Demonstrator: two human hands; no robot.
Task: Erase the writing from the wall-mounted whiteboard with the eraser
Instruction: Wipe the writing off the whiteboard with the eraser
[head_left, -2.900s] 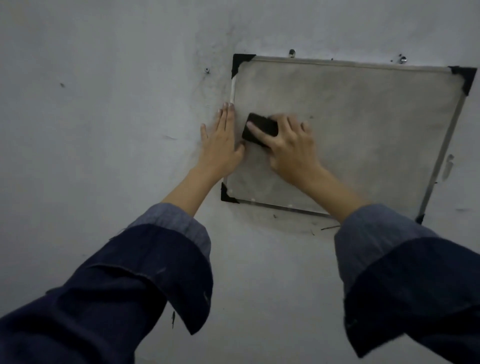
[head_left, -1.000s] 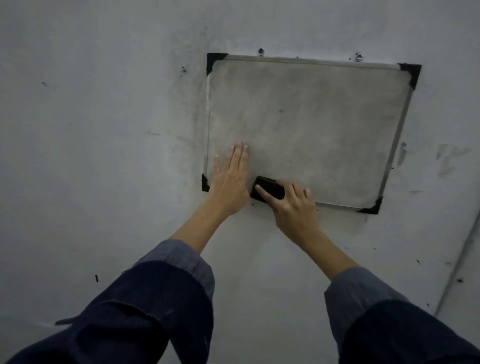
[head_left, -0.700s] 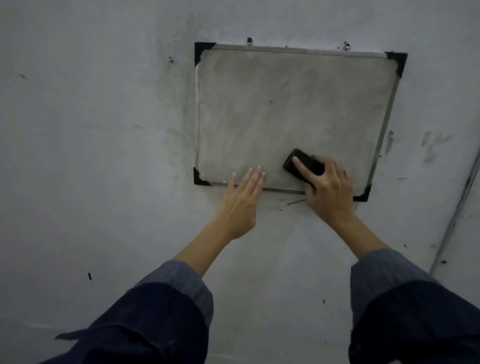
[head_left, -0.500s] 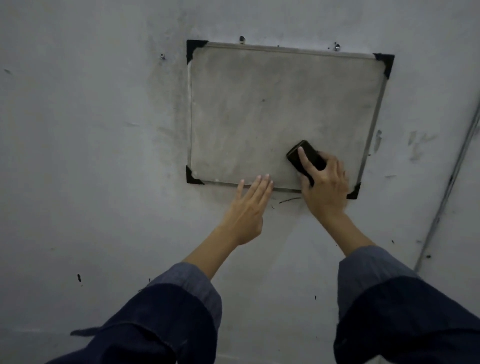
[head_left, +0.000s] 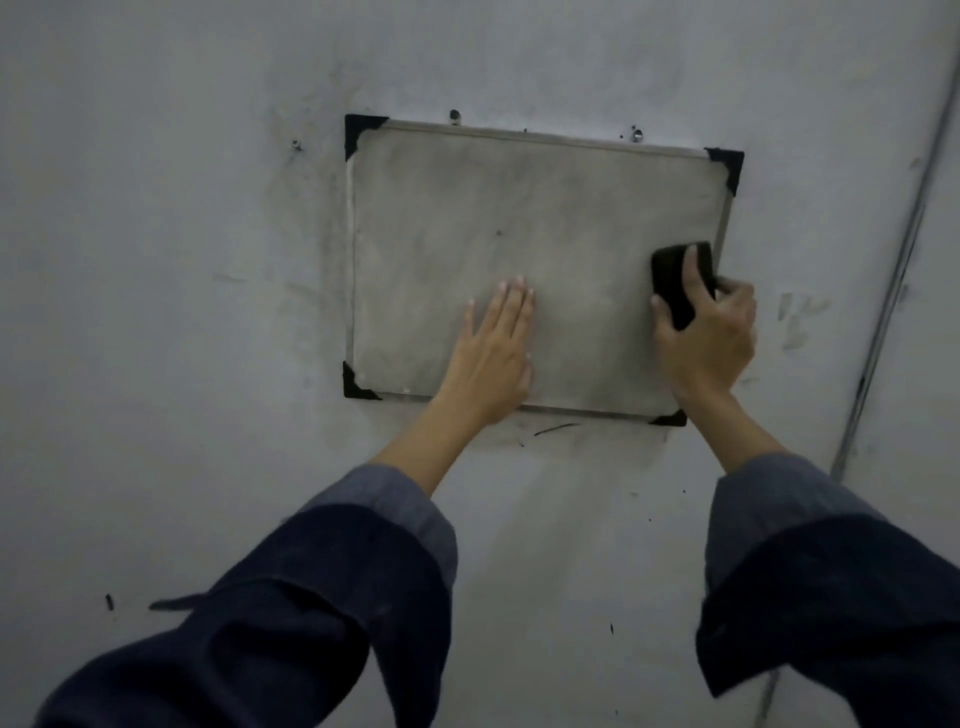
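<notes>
Up high, hands: right (head_left: 706, 332) around black eraser (head_left: 678, 283), left (head_left: 493, 358) flat on smudged whiteboard (head_left: 519, 218).

A single head-worn wide-angle camera looked forward at the whiteboard (head_left: 519, 249) from arm's reach — close, slightly below it and tilted. The board sat above frame centre; both sleeves entered from beneath it, and a wall seam (head_left: 898, 249) ran to its right — edges bowed.

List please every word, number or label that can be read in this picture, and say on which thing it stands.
None can be read.
whiteboard: only grey smears, no legible writing.
eraser, gripped by the right hand: plain black, no label visible.
wall: stray marks, no letters.
</notes>
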